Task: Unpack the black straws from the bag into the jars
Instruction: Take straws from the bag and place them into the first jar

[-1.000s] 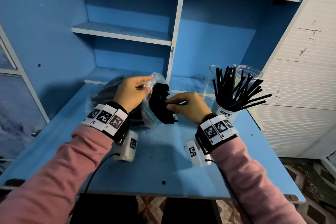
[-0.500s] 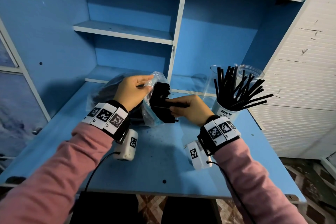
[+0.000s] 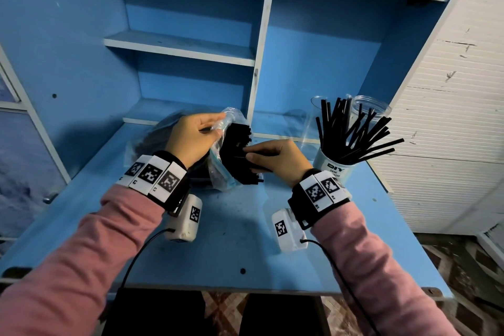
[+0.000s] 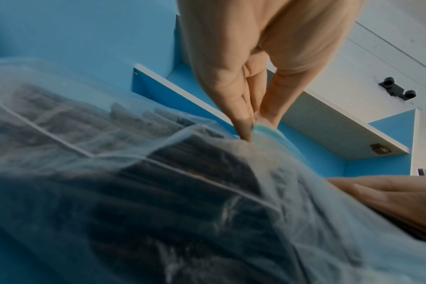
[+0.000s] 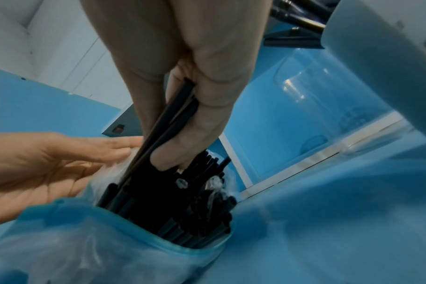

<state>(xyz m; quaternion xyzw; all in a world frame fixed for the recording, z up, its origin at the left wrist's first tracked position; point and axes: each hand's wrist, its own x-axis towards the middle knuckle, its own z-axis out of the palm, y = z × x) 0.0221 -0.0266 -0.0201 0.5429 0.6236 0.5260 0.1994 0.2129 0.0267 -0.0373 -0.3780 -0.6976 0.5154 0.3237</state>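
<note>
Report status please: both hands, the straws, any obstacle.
Left hand pinches the bag mouth open. Right hand grips a few black straws at the bag mouth. Jar to the right already holds straws. Nothing in the way.

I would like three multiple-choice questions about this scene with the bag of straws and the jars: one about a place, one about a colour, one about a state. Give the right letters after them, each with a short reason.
1. Where does the jar that already holds straws stand?
A. on the upper shelf
B. on the desk, to the right of the right hand
C. on the floor

2. What colour is the desk top?
A. blue
B. white
C. brown

3. What is the left hand doing?
A. lying flat on the desk
B. holding a jar
C. pinching the edge of the plastic bag

Answers:
1 B, it stands on the desk beyond the right hand.
2 A, the bare surface is blue.
3 C, the left wrist view shows its fingertips pinching the bag's edge.
</note>
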